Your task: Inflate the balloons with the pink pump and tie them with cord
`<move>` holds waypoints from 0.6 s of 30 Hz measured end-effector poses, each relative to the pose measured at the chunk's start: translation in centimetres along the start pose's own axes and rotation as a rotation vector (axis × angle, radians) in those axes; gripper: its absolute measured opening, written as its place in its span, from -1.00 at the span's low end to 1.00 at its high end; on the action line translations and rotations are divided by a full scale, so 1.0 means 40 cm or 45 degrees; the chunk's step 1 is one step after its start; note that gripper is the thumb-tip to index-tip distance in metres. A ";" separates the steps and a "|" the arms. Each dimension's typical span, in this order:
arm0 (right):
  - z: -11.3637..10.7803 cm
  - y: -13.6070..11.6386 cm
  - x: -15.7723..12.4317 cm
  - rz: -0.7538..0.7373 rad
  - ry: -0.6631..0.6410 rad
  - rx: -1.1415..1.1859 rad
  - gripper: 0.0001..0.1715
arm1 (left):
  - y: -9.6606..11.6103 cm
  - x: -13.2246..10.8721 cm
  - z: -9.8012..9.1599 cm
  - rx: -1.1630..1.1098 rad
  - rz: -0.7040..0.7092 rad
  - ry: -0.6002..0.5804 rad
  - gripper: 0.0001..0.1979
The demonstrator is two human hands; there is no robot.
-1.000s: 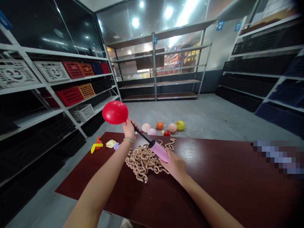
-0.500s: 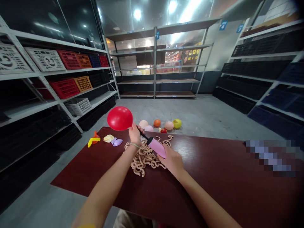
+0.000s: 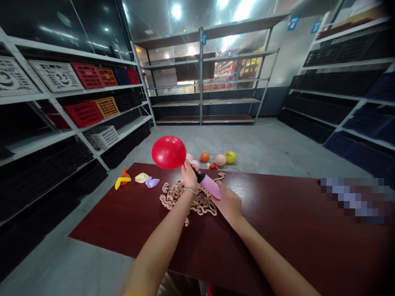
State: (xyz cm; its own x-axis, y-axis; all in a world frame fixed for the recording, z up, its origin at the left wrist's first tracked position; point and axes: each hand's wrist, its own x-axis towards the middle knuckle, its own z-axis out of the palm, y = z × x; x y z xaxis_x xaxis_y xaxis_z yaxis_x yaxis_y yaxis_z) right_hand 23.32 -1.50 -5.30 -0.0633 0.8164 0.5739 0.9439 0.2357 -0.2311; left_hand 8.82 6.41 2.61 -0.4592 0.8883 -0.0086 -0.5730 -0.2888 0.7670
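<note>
My left hand [image 3: 189, 176] is closed at the neck of an inflated red balloon [image 3: 168, 152], where it meets the front end of a hand pump [image 3: 210, 186]. The pump has a pink barrel and a black collar. My right hand [image 3: 228, 202] is wrapped round the rear of the pump; its handle is hidden in the palm. Under both hands a tangled beige cord [image 3: 173, 196] lies on the dark red table [image 3: 277, 230]. Limp balloons lie to the left: a yellow one [image 3: 120, 181], an orange one [image 3: 125, 174], a cream one [image 3: 141, 177] and a purple one [image 3: 152, 182].
Beyond the table's far edge several inflated balloons sit on the floor, among them an orange balloon [image 3: 204, 156] and a yellow-green balloon [image 3: 231, 157]. Shelves with coloured crates [image 3: 83, 114] stand on the left. A blurred patch [image 3: 352, 197] covers the table's right end.
My left hand and the red balloon have moved right, closer to my right hand. The pump looks shorter between the hands, and the balloon looks slightly larger.
</note>
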 end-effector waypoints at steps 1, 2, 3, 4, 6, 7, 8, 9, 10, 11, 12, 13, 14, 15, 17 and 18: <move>-0.003 0.004 0.000 -0.021 -0.011 -0.007 -0.52 | -0.014 -0.011 -0.004 0.012 -0.008 -0.014 -0.68; -0.008 0.009 0.001 -0.057 -0.030 -0.018 -0.51 | -0.017 -0.012 -0.012 0.027 -0.013 -0.013 -0.68; -0.013 0.015 0.002 -0.106 -0.055 -0.033 -0.50 | -0.010 -0.005 -0.023 0.040 -0.019 0.002 -0.67; -0.018 0.021 0.005 -0.160 -0.082 -0.049 -0.50 | 0.006 0.009 -0.038 0.048 -0.026 0.028 -0.66; -0.027 0.032 0.013 -0.248 -0.118 -0.068 -0.49 | 0.058 0.053 -0.069 0.041 -0.020 0.093 -0.65; -0.030 0.037 0.018 -0.271 -0.124 -0.066 -0.50 | 0.089 0.077 -0.082 0.025 0.000 0.126 -0.65; -0.031 0.040 0.022 -0.280 -0.122 -0.057 -0.50 | 0.118 0.100 -0.092 0.007 0.022 0.153 -0.66; -0.030 0.043 0.025 -0.280 -0.115 -0.041 -0.51 | 0.144 0.119 -0.098 -0.006 0.046 0.172 -0.66; -0.026 0.045 0.027 -0.271 -0.106 -0.024 -0.52 | 0.162 0.132 -0.101 -0.012 0.070 0.182 -0.67; -0.021 0.046 0.028 -0.256 -0.097 -0.010 -0.53 | 0.172 0.139 -0.099 -0.011 0.092 0.188 -0.68; -0.015 0.046 0.026 -0.240 -0.091 -0.002 -0.53 | 0.171 0.140 -0.094 -0.004 0.109 0.193 -0.69; -0.008 0.046 0.024 -0.225 -0.088 -0.001 -0.53 | 0.159 0.133 -0.086 0.009 0.121 0.199 -0.69; -0.002 0.046 0.020 -0.210 -0.083 -0.008 -0.53 | 0.137 0.120 -0.077 0.027 0.124 0.202 -0.69; 0.003 0.047 0.016 -0.195 -0.078 -0.023 -0.52 | 0.107 0.102 -0.068 0.046 0.116 0.198 -0.69; 0.008 0.050 0.008 -0.178 -0.072 -0.062 -0.51 | 0.037 0.058 -0.051 0.075 0.060 0.165 -0.70; 0.008 0.052 0.006 -0.174 -0.071 -0.079 -0.51 | 0.004 0.036 -0.044 0.071 0.025 0.141 -0.71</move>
State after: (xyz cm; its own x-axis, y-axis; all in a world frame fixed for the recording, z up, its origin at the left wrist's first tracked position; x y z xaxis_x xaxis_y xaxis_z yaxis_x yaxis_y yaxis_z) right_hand 25.15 -0.66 -5.89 -0.2090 0.8076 0.5515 0.9433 0.3152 -0.1041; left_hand 6.85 7.01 1.60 -0.5438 0.8370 -0.0612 -0.5256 -0.2828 0.8023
